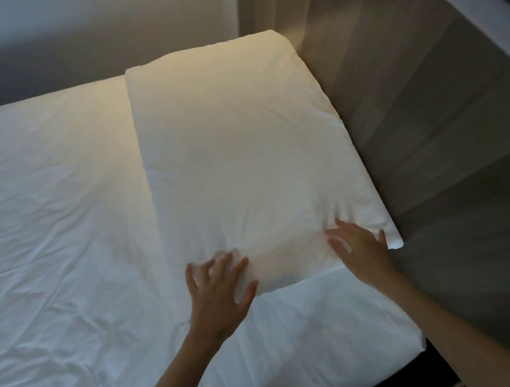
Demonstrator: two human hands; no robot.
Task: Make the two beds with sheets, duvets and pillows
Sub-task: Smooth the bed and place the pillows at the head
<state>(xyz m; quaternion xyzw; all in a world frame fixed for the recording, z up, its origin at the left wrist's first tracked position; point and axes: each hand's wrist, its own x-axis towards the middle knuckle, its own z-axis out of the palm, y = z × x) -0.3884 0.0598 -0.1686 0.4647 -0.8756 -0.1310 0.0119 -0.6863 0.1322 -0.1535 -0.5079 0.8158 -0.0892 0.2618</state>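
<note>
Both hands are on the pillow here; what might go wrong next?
The pillow juts at its near corner toward the headboard, so a push from the right hand may slide it off the edge there. The left hand, pressing the near edge, may drag it askew and rumple the creased sheet.

This is a bedroom. A bed (41,219) dressed in creased white linen fills most of the view, with a white pillow (235,150) lying at its head against a panelled wood-grain headboard (433,139). A pale curtain (272,4) hangs in the corner beside a plain wall (98,26), and warm light falls across the pillow's far end.
</note>
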